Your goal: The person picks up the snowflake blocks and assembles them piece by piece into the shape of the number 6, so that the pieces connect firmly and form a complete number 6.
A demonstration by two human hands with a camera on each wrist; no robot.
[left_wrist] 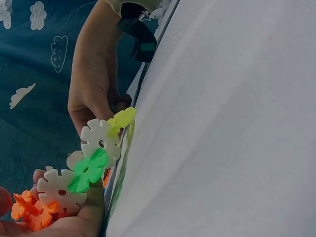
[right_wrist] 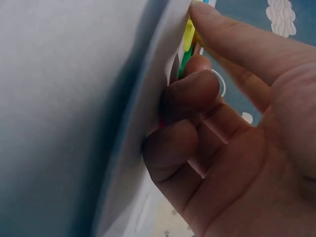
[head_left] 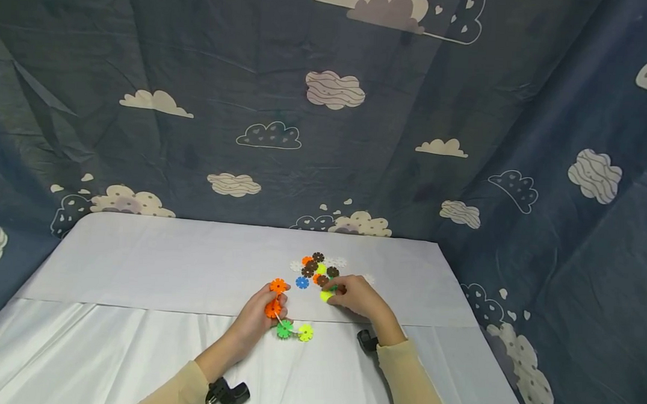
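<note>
My left hand (head_left: 254, 318) grips a chain of joined notched flower-shaped discs by its orange discs (head_left: 273, 309). Beyond them the chain runs through a white disc (left_wrist: 58, 190), a green disc (left_wrist: 89, 170) and another white disc (left_wrist: 94, 140) to a yellow disc (left_wrist: 122, 121) at its free end. At the pile's near right side, my right hand (head_left: 360, 296) reaches down with bent fingers. Its thumb and fingertips are at a loose yellow disc (head_left: 326, 296), beside brown and green ones. Whether they pinch a disc is hidden.
Loose discs lie in a pile on the white tablecloth (head_left: 136, 266), among them brown discs (head_left: 318, 257), a blue disc (head_left: 302, 282) and pale white discs (head_left: 336, 262). A dark cloud-print curtain (head_left: 225, 101) hangs behind the table. Each wrist carries a black camera (head_left: 228, 394).
</note>
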